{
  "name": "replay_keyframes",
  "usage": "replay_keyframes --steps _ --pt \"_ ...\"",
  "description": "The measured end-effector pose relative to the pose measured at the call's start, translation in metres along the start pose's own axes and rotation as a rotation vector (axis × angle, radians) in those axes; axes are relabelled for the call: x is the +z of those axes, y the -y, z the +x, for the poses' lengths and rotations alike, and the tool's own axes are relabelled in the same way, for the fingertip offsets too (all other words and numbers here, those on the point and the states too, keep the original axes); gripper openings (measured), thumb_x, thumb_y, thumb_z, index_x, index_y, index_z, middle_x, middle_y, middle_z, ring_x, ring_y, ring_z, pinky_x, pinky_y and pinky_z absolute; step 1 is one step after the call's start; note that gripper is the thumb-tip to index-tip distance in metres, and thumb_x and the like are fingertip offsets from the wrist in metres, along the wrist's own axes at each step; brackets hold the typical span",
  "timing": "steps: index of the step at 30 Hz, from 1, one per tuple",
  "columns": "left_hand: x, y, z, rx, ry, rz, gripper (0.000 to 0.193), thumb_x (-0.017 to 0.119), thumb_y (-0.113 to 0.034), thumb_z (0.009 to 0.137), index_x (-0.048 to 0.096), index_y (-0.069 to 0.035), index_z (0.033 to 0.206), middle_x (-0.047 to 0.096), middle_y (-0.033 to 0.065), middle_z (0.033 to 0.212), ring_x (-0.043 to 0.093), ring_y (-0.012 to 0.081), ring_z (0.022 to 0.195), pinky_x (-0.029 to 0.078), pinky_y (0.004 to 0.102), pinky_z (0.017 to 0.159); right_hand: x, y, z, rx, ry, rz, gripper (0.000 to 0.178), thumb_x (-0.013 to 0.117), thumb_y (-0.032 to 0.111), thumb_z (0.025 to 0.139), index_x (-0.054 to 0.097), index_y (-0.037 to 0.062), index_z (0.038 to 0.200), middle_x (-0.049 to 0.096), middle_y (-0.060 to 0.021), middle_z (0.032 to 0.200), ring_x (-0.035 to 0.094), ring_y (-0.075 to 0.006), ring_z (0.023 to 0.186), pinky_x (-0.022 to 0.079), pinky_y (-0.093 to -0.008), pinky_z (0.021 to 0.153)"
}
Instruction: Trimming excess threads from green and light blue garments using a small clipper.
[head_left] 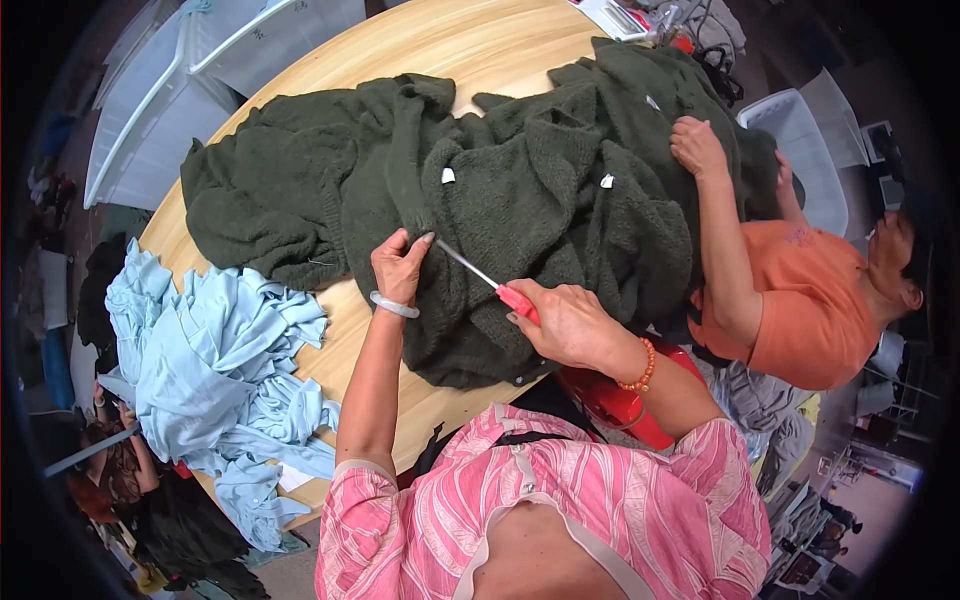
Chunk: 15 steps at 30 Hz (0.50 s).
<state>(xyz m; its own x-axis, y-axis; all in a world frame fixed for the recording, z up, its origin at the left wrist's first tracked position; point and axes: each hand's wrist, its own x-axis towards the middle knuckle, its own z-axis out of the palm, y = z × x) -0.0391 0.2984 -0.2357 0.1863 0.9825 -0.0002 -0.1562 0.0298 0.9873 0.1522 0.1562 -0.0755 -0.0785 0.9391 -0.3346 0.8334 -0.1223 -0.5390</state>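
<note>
Left hand fingers pinch the green knit at table centre. Right hand, at 4 o'clock from it, fingers clamped on red-handled snips. Blue garments at 8 o'clock.

**Even, soft light over a strongly curved fisheye view**

The scene is lit brightly and evenly from above; no single source can be made out. The round wooden table is rendered warm and pale, with only a faint sheen on its far side. Soft, short shadows are cast on the table beneath the dark green knitwear, whose folds are swallowed in places by its dark tone. Sharp focus is held near the table's middle. Away from the table, straight edges are bent, detail is smeared, and the corners are lost to a black vignette.
</note>
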Motion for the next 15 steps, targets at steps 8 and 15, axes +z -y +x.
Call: replay_keyframes --steps 8,15 --pt "-0.013 0.008 0.001 0.005 0.037 0.077 0.017 0.068 0.003 0.082 0.069 0.002 0.099 0.07 0.0022 0.095 0.062 0.0084 0.081 0.049 0.0223 0.074 -0.01 -0.007 0.003 -0.007 0.082 0.03 0.036 0.06 0.026 0.089 0.053 0.0072 0.118 0.065 -0.0248 0.084 0.062 -0.0446 0.081 0.05 -0.0517 0.074" --pt "-0.012 -0.007 0.032 -0.365 -0.024 -0.301 0.048 0.074 -0.018 0.084 0.055 0.002 0.123 0.063 0.0036 0.107 0.057 0.0095 0.095 0.042 0.0247 0.089 -0.003 -0.02 0.003 -0.057 -0.005 0.146 0.036 0.062 0.021 0.088 0.051 0.0068 0.12 0.066 -0.0229 0.087 0.062 -0.0438 0.083 0.05 -0.0489 0.073"
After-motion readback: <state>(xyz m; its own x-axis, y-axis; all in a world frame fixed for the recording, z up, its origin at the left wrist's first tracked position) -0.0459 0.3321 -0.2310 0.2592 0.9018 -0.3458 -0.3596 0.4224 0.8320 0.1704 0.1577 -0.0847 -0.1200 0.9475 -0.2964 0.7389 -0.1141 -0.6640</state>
